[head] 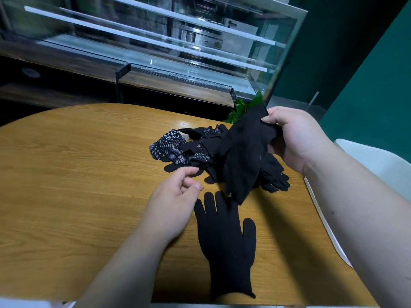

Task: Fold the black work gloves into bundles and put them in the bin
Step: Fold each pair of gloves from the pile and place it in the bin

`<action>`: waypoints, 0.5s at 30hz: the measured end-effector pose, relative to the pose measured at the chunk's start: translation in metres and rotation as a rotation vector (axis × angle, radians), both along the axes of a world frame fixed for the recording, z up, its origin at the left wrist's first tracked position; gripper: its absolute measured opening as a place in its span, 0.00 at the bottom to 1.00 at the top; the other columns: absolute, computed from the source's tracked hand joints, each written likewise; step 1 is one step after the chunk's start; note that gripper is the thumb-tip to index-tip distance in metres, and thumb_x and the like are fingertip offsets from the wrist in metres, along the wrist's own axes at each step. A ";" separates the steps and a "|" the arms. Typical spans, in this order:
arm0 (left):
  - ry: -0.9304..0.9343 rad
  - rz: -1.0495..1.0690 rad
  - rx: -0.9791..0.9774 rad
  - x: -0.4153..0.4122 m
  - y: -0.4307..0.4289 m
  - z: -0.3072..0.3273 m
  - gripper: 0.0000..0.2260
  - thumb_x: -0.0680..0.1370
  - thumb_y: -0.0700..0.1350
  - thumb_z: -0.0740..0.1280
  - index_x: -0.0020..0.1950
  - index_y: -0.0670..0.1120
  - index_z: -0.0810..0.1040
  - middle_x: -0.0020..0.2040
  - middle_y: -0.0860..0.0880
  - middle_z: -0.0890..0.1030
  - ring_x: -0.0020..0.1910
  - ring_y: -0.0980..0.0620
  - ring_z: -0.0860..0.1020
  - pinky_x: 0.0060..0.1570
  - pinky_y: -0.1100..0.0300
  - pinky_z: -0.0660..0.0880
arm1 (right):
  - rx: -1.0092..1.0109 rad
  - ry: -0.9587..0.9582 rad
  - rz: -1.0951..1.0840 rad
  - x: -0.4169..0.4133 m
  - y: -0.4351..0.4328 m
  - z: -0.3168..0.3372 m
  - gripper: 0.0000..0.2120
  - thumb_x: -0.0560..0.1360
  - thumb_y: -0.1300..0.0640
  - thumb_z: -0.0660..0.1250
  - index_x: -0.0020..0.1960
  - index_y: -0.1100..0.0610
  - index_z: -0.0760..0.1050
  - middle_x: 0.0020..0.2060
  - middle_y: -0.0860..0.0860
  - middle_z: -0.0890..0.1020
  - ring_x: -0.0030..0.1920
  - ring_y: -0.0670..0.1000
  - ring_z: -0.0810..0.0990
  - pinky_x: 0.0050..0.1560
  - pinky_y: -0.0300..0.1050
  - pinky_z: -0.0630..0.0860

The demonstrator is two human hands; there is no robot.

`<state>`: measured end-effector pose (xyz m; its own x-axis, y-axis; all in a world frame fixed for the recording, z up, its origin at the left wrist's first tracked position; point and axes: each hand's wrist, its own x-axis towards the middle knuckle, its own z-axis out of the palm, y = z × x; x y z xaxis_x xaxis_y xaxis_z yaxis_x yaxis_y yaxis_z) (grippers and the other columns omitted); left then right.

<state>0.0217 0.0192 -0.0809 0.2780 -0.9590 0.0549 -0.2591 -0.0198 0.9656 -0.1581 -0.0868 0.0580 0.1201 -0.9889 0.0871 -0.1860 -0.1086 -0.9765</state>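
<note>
Pinches the hanging glove (244,156) at its cuff with the right hand (295,138), thumb against curled fingers, above the right side of the surface (77,174), glove fingers dangling down. Hovers the left hand (175,196) just beside the flat glove (224,241), fingers loosely curled, thumb close to the forefinger, gripping nothing. Has the flat glove spread by the near edge, fingers pointing to the far edge, cuff at the near edge. Probably the pairing step: lower the hanging glove onto the flat glove, cuff over cuff and fingers over fingers, smooth both with the left hand, then roll from the fingertips toward the cuffs and turn one cuff over the roll to lock the bundle. Avoid releasing the cuff too early, for fear of crumpling or skewing the limp knit. Mind the pile of gloves (195,147) toward the far right of the surface, some dotted white, partly behind the hanging glove; cannot tell whether touching, but likely to snag or drag along. Beyond the far edge, leaves of a plant (242,107) and a glass display case (155,41), both out of the way. Off the right edge, a white rim (378,165); cannot tell whether bin or chair, so no sure drop point in view.
</note>
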 end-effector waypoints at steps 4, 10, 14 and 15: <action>0.011 0.074 0.011 0.004 -0.001 0.001 0.11 0.74 0.52 0.61 0.54 0.61 0.77 0.43 0.59 0.83 0.45 0.56 0.81 0.56 0.46 0.76 | -0.021 0.004 -0.006 0.006 -0.002 -0.001 0.05 0.74 0.64 0.62 0.46 0.58 0.76 0.38 0.59 0.75 0.38 0.55 0.74 0.31 0.40 0.71; 0.067 0.212 -0.033 0.013 -0.003 0.003 0.06 0.78 0.51 0.63 0.50 0.60 0.79 0.41 0.61 0.83 0.44 0.54 0.82 0.55 0.47 0.77 | -0.045 0.003 0.087 0.032 -0.004 0.007 0.05 0.71 0.63 0.64 0.44 0.58 0.77 0.35 0.57 0.75 0.31 0.53 0.73 0.29 0.39 0.69; 0.282 0.410 -0.168 0.023 -0.001 0.009 0.11 0.75 0.60 0.57 0.48 0.62 0.78 0.43 0.56 0.83 0.44 0.52 0.81 0.55 0.40 0.77 | -0.065 -0.030 0.205 0.059 0.001 0.011 0.05 0.72 0.64 0.64 0.46 0.60 0.77 0.35 0.56 0.76 0.30 0.51 0.74 0.29 0.38 0.71; 0.298 0.458 -0.192 0.026 0.000 0.012 0.12 0.76 0.60 0.56 0.49 0.61 0.78 0.45 0.56 0.82 0.47 0.53 0.80 0.55 0.41 0.77 | -0.065 -0.035 0.233 0.068 0.004 0.011 0.04 0.73 0.66 0.64 0.45 0.61 0.76 0.33 0.55 0.75 0.28 0.51 0.74 0.28 0.38 0.71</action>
